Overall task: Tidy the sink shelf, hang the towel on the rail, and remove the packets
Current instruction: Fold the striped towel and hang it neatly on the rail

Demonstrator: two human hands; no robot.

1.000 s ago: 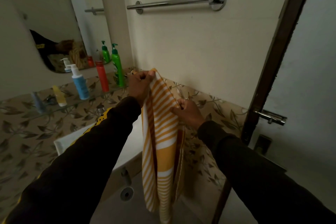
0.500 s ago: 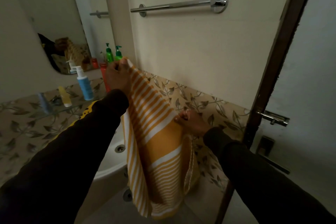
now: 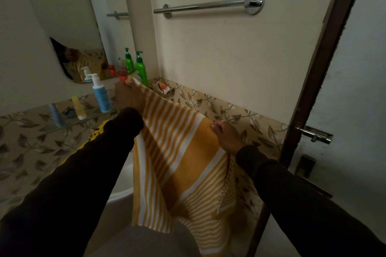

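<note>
**Towel pulled wide open**

Both hands have moved apart, so the towel is now spread out. Left hand pinches one top corner near the green bottle. Right hand pinches the other corner, lower down. High above on the wall is the rail. Packets lie on the shelf.

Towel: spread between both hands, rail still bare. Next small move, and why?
Probably lift the striped towel up toward the chrome rail to drape its top edge over. The left hand and right hand each pinch a top corner, the cloth hangs open between them, and the rail sits bare above on the wall.
</note>
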